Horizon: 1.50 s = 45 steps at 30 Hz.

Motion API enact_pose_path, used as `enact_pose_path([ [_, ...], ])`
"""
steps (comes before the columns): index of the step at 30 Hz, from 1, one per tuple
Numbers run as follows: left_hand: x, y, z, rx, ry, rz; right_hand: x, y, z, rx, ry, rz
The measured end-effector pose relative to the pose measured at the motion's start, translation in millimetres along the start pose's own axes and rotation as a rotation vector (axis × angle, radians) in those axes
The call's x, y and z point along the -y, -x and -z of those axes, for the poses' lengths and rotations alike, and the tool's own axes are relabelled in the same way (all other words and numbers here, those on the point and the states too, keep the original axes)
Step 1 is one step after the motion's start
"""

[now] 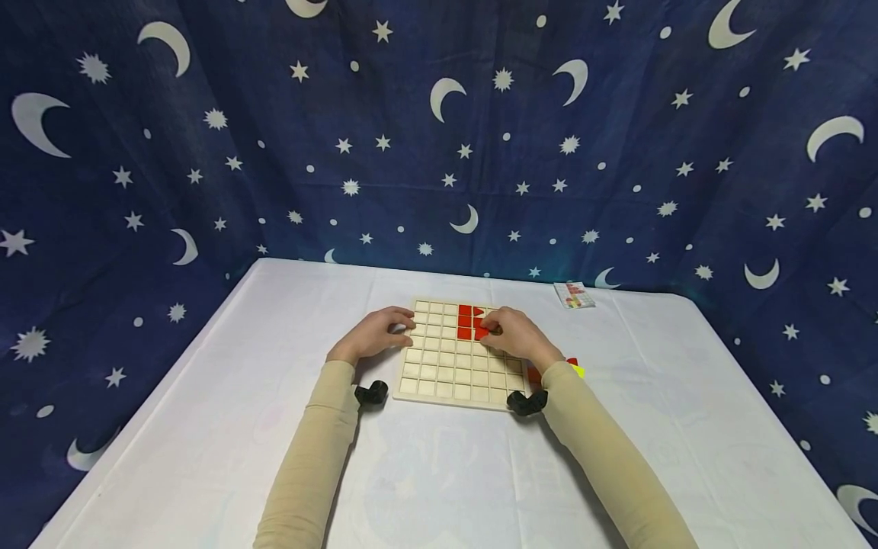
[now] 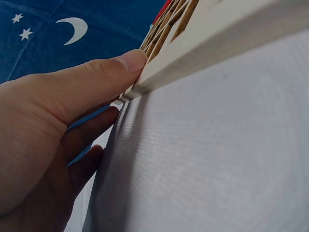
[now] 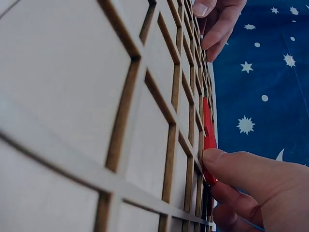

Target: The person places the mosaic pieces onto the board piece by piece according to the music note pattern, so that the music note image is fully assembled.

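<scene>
A wooden grid board (image 1: 446, 374) lies flat on the white table. Several red tiles (image 1: 465, 322) fill cells in its upper right part, and one near the top is a small triangle. At the board's left edge is my left hand (image 1: 373, 333); its thumb (image 2: 133, 60) rests on the rim while the other fingers extend loosely beside it. Over the red tiles, my right hand (image 1: 519, 333) pinches a red tile (image 1: 481, 334) between thumb and fingers. In the right wrist view the thumb touches red tile edges (image 3: 209, 137); the fingers partly hide the tile's shape.
Loose red pieces (image 1: 535, 375) and a yellow piece (image 1: 579, 371) lie right of the board, partly covered by my right forearm. A printed card (image 1: 575, 295) with coloured shapes lies at the back right. A dark blue curtain (image 1: 398, 213) hangs behind the table.
</scene>
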<state>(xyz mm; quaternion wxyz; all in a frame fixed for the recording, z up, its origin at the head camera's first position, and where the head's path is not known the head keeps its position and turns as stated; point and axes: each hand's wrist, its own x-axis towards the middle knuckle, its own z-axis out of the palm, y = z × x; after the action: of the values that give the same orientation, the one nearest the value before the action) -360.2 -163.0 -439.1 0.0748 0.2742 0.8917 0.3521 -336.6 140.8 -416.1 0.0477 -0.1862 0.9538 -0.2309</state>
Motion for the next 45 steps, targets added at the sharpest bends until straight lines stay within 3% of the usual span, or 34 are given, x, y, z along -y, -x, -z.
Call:
enact_pose_path([
  [14,-1.0,0.5,-0.2,-0.005,-0.006,-0.001,1,-0.7,-1,-0.021,-0.025,0.026],
  [19,0.3,-0.1,-1.0,0.002,-0.004,-0.018,-5,10.5,6,-0.030,-0.065,-0.027],
  [24,1.2,-0.3,-1.0,0.007,-0.009,-0.008,-21,31.9,27,-0.042,-0.078,-0.096],
  [30,-0.8,-0.7,-1.2,0.007,-0.018,0.018,-46,59.8,54,-0.011,-0.044,-0.232],
  [33,-1.8,0.2,-0.3,0.004,-0.017,0.022,-56,68.9,62,0.021,-0.030,-0.256],
  [39,-1.9,0.3,-0.1,0.007,-0.018,0.011,-65,79.1,64,0.102,-0.035,-0.298],
  [45,-1.2,0.3,0.0,0.005,-0.017,0.006,-65,72.7,52,0.106,-0.031,-0.309],
])
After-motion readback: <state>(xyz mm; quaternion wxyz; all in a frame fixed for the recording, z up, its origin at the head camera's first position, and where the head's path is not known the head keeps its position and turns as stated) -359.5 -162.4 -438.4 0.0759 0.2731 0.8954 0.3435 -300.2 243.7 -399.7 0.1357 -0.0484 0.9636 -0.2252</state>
